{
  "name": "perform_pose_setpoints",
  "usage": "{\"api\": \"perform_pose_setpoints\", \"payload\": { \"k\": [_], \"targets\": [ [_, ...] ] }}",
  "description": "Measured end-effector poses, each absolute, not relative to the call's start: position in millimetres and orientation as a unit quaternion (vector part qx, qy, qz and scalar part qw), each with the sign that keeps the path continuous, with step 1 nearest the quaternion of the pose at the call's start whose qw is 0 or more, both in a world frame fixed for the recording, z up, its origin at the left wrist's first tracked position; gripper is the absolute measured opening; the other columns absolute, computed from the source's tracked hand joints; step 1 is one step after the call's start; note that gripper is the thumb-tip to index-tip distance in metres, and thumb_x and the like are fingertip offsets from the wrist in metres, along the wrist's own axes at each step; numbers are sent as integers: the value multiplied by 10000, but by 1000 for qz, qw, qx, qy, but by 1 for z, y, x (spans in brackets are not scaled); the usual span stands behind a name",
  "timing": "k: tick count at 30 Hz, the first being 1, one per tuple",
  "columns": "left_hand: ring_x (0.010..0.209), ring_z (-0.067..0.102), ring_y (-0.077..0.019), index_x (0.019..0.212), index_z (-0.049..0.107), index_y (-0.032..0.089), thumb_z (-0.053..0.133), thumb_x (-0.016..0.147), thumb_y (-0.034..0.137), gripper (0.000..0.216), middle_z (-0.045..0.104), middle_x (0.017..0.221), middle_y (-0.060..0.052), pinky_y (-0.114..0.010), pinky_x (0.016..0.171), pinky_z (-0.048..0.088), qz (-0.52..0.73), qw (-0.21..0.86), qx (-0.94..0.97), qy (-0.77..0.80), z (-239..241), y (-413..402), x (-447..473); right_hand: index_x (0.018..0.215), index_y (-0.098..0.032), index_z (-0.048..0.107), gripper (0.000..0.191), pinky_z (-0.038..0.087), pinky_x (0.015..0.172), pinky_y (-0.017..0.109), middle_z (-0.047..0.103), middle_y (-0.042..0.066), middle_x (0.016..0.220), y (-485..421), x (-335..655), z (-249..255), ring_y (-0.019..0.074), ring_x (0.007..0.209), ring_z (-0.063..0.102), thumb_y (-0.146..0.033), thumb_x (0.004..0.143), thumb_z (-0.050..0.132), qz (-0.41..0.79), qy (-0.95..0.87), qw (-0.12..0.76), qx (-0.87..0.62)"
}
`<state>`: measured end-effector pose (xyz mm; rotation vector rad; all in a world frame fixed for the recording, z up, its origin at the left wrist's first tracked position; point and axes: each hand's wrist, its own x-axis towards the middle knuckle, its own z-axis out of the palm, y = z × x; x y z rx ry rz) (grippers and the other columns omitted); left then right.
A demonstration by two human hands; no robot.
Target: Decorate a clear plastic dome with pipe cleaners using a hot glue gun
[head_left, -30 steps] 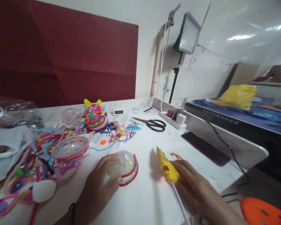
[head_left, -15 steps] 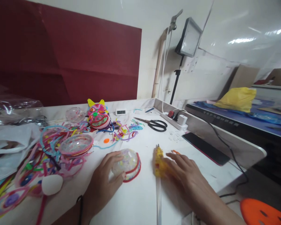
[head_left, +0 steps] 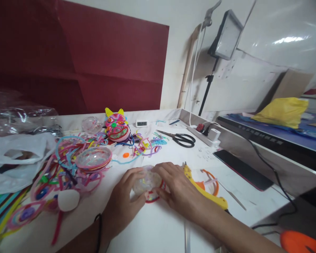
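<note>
A clear plastic dome point(head_left: 146, 182) with coloured specks and a red fuzzy trim along its edge sits on the white table in front of me. My left hand point(head_left: 125, 198) grips its left side, thumb in front and fingers behind. From the right, my right hand point(head_left: 175, 184) closes over the dome and hides the trimmed side. Beyond my right wrist lies a yellow glue gun point(head_left: 210, 198) with an orange trigger, partly covered by my forearm. A translucent glue stick point(head_left: 187, 235) shows below that forearm.
Pipe-cleaner pieces point(head_left: 65, 165) and a trimmed clear bowl point(head_left: 94, 158) crowd the left. Farther back are a decorated animal head point(head_left: 117, 127), a small clock point(head_left: 141, 123) and scissors point(head_left: 183, 140). A phone point(head_left: 242, 169) and power strip point(head_left: 205, 137) line the right edge.
My right hand has left the glue gun and moved left onto the dome. The gun now lies on the table. My left hand stays on the dome. The view has shifted slightly.
</note>
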<state>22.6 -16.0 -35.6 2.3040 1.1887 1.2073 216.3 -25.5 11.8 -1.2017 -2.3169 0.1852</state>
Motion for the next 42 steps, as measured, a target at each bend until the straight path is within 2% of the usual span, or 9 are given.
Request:
{"api": "perform_pose_setpoints", "payload": {
  "k": [8,26,42],
  "targets": [
    [1115,583,-228,1056,568,222,579,704,59,388,613,1169,-71,-393,977,484,429,145,793,407,-33,-17,24,1105,-151,557,353,436,833,453,640,111,1082,-25,214,10,290,1003,548,-82,768,633,79,-846,253,-462],
    [1173,560,-225,1076,590,229,572,713,43,408,612,1212,-67,-383,1022,451,403,194,805,390,-32,-13,15,1114,-144,554,384,418,826,459,664,119,1064,-28,211,17,307,1003,572,-135,745,661,61,-845,223,-482],
    [1165,576,-222,1106,605,229,556,720,44,431,619,1235,-70,-387,1029,454,404,206,814,363,-27,-11,11,1133,-173,521,366,411,803,441,661,104,1054,-31,212,11,284,968,580,-120,782,608,47,-850,253,-459]
  ]
}}
